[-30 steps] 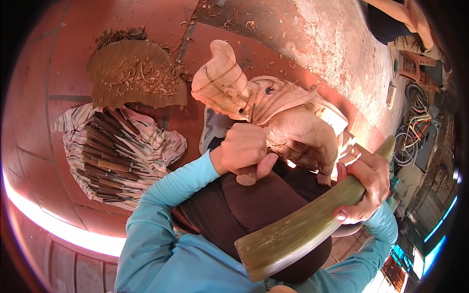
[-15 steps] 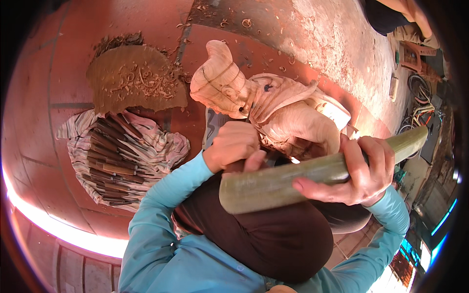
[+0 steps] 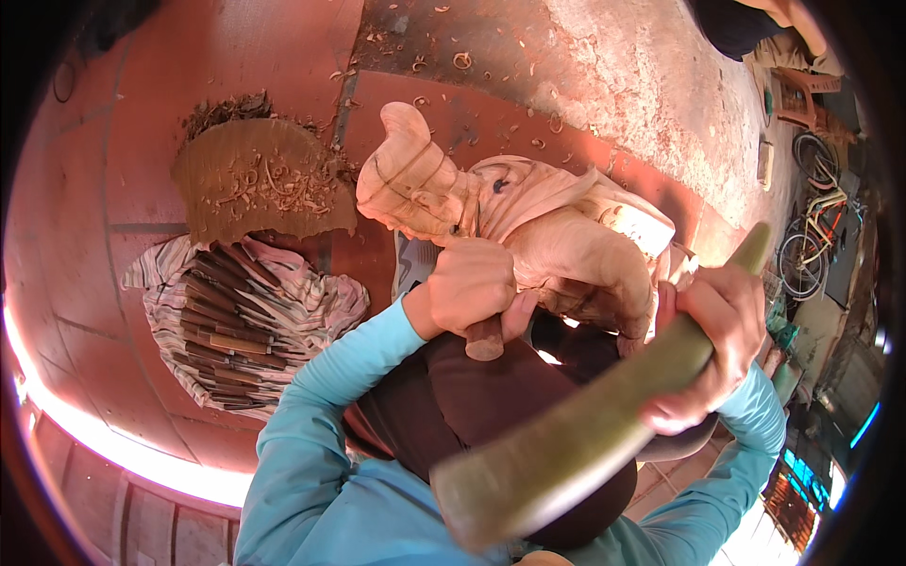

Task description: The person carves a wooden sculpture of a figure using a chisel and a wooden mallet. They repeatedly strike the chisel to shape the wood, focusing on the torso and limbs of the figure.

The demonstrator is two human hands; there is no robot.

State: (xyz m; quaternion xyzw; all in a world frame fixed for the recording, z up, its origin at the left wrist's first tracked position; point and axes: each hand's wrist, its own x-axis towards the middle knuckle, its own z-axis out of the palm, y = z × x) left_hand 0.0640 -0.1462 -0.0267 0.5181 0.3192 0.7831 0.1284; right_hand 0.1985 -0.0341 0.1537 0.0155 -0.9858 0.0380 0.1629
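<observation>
My left hand [image 3: 469,281] is wrapped round a carving chisel [image 3: 484,341]; the butt of its wooden handle sticks out toward me. Its cutting end is hidden beyond my fist, by the neck of a pale carved wooden figure [image 3: 576,231]. The figure leans across in front of my knees, with a tall curved top and folded drapery. In my right hand [image 3: 710,332] is a long greenish wooden mallet [image 3: 566,436], gripped near its narrow end. The mallet's thick end is blurred over my lap, apart from the chisel.
Left of the figure stands a brown wooden block [image 3: 203,189] topped with curled shavings. Nearer me, several chisels [image 3: 231,325] lie on a striped cloth [image 3: 326,297]. Shavings dot the red tiles. Far right are a bicycle [image 3: 812,236] and another person [image 3: 783,42].
The mallet's thick end has swung toward me, away from the chisel's butt, which now shows. My left hand stays on the chisel. The whole view has shifted slightly.
</observation>
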